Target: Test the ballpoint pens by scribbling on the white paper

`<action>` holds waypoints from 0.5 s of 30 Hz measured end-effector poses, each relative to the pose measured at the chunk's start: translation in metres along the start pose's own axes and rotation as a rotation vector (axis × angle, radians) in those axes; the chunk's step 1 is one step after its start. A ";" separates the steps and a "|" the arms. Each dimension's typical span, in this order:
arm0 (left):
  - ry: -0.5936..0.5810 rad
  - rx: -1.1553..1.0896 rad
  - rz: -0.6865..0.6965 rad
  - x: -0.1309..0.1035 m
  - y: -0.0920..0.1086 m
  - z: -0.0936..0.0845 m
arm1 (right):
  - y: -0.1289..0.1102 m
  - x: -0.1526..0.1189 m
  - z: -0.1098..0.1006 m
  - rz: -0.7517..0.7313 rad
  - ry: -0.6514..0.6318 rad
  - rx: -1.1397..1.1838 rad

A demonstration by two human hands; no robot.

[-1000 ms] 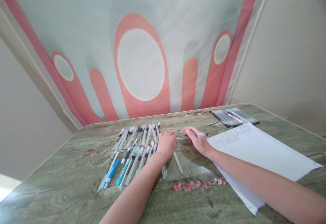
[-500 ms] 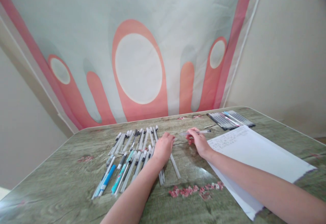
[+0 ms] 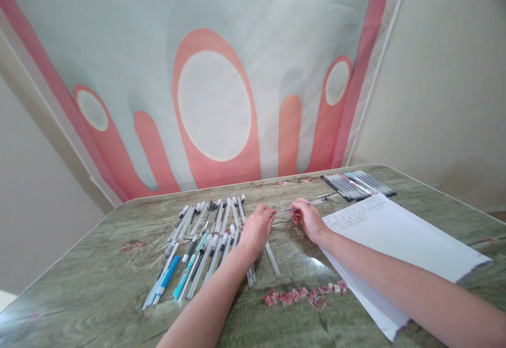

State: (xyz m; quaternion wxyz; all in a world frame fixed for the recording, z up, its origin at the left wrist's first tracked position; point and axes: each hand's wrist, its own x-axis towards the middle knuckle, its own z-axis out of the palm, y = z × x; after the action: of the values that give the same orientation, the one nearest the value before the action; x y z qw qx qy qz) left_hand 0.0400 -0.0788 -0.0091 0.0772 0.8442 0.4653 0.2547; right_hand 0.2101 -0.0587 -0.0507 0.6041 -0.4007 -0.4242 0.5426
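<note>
A slim clear pen (image 3: 317, 201) is held level above the table between both hands. My right hand (image 3: 309, 220) pinches it around its middle, the back end sticking out to the right. At its thin left end, the fingertips of my left hand (image 3: 258, 228) are closed on it; whether that end is a refill or the pen's tip is too small to tell. Under and beside my left wrist lie several loose clear pen barrels (image 3: 272, 259), partly hidden by the arm.
Two rows of pens, the far row (image 3: 218, 216) and the near row with a blue pen (image 3: 168, 279), lie at left. A neat row of dark-tipped pens (image 3: 358, 185) is at the back right. A written paper sheet (image 3: 399, 242) lies under my right forearm on the wood-patterned table (image 3: 98, 279).
My left hand has moved slightly right, its fingertips now on the pen's thin end. The pen has tilted a little, its right end higher. The pens on the table have not moved.
</note>
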 end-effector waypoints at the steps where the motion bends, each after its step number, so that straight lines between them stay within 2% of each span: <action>1: -0.002 -0.004 0.003 0.000 0.001 0.000 | 0.000 0.000 0.000 -0.011 -0.007 -0.023; 6: 0.016 -0.057 0.015 0.000 0.004 0.002 | -0.002 -0.004 0.003 -0.048 -0.051 -0.099; 10: 0.064 -0.129 0.006 0.000 0.000 0.007 | -0.005 -0.005 0.005 -0.019 -0.090 -0.105; 15: 0.059 -0.167 -0.008 0.000 -0.001 0.009 | -0.008 -0.008 0.007 -0.009 -0.129 -0.103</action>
State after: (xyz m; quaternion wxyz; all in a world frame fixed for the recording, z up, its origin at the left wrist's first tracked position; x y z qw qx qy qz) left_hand 0.0435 -0.0772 -0.0176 0.1347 0.8250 0.4480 0.3170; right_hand 0.2058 -0.0671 -0.0412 0.5567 -0.3934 -0.4914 0.5421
